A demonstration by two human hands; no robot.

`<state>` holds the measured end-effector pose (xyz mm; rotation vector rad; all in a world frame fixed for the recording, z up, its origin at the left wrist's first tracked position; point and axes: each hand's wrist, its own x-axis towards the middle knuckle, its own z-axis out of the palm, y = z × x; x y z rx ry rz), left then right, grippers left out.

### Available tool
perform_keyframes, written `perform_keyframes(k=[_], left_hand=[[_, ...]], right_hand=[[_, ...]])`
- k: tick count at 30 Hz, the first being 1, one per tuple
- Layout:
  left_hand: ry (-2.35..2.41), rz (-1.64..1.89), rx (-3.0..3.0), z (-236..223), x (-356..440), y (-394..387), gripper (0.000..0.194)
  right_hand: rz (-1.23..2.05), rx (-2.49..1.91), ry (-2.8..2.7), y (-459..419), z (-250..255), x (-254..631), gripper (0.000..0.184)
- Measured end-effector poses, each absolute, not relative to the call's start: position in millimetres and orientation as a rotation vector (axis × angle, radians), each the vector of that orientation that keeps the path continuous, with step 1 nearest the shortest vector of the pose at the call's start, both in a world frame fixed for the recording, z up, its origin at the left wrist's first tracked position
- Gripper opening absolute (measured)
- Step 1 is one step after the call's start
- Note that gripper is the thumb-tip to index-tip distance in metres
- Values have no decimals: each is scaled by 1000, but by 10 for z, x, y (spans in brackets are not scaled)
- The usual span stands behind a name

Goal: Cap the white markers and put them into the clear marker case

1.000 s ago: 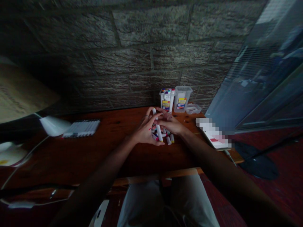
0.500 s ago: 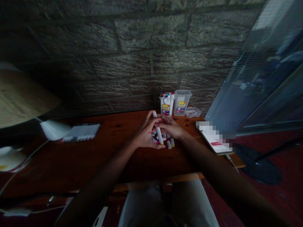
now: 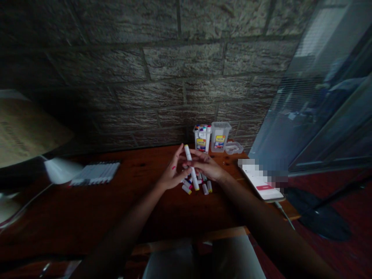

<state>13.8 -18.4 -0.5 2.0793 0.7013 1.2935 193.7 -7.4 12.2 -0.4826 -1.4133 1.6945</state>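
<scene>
A white marker [image 3: 193, 179] with yellow ends is held tilted in front of me, its upper end leaning left. My right hand [image 3: 207, 166] grips it around the middle between thumb and fingers. Close on its left is my left hand [image 3: 172, 173], fingers spread and thumb reaching toward the marker's side; whether the thumb touches it I cannot tell. A red mark shows on that hand. Beneath both hands lie several loose marker caps [image 3: 205, 189], white with coloured ends, partly hidden by the fingers. One yellow-ended cap [image 3: 186, 189] lies just below my left hand.
Against the stone wall stand a clear box of markers [image 3: 202, 144], another clear box [image 3: 219, 140] and a clear lid [image 3: 234, 147]. A row of markers [image 3: 95, 173] and a white lamp [image 3: 62, 170] are on the left. A tablet-like device [image 3: 266, 186] with a cable lies right.
My left hand has loosened from the marker's ends and spread its fingers, while my right hand holds the middle. A yellow-ended cap now shows below the left hand. The view has tilted up slightly.
</scene>
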Motion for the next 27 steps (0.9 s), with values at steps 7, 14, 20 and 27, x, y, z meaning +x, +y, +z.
perform_keyframes(k=[7, 14, 20, 27], left_hand=[[861, 1420, 1591, 124, 210, -200, 42], [773, 1495, 1281, 179, 197, -137, 34], [778, 1587, 1011, 205, 120, -59, 37], [845, 1657, 868, 240, 33, -8, 35]], right_hand=[[1674, -543, -1418, -89, 136, 1931, 33], [1689, -652, -1350, -71, 136, 1938, 34], [1697, -671, -1390, -60, 95, 1953, 38], [1591, -745, -1449, -67, 141, 1955, 35]])
